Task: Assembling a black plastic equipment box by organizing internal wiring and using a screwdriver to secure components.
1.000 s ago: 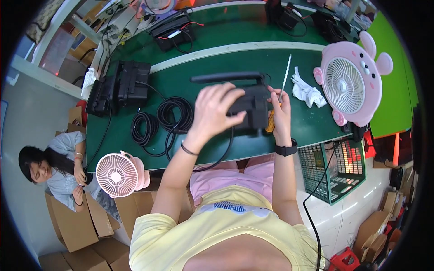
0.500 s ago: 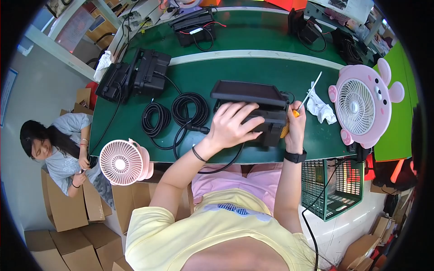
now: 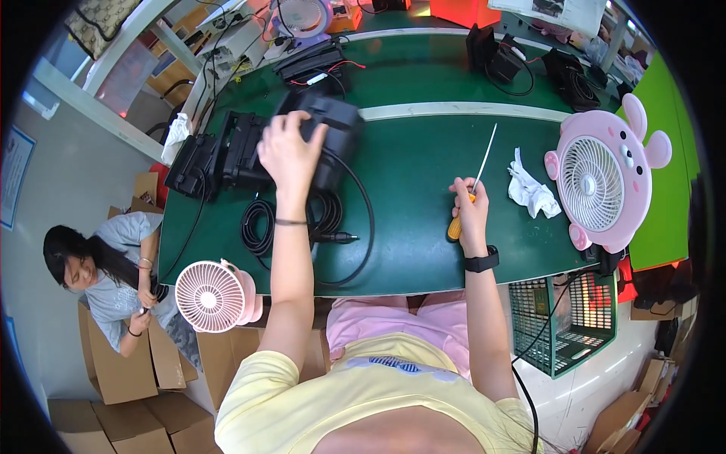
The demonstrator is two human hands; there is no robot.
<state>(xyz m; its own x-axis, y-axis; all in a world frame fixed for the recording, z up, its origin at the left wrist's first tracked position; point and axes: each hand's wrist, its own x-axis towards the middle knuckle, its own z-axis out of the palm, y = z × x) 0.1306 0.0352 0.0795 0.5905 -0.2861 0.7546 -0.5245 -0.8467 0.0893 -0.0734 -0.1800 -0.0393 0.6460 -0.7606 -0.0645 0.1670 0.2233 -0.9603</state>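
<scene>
My left hand [image 3: 290, 155] grips a black box-shaped device [image 3: 338, 121], blurred by motion, at the left side of the green table. A black cable [image 3: 368, 216] hangs from the device and loops over the tabletop. Beside it, nearer the left edge, stand more black devices [image 3: 243, 147] of a similar look. Below my left forearm lie black cable coils [image 3: 257, 228], one partly covered by the arm. My right hand [image 3: 472, 216] is closed around a screwdriver [image 3: 454, 230] with a yellow-orange handle, its thin shaft pointing up and away. A crumpled white tissue [image 3: 532, 191] lies to its right.
A pink animal-shaped fan [image 3: 591, 181] stands at the right; a small pink fan [image 3: 209, 296] sits at the near left edge. More black devices [image 3: 503, 60] lie beyond the white strip [image 3: 454, 110]. A green crate [image 3: 556, 363] stands below right. Another person [image 3: 117, 261] is at left near cardboard boxes [image 3: 113, 363].
The black device has moved from in front of me to the left and away, carried by my left hand. My right hand has come away from it, still holding the screwdriver.
</scene>
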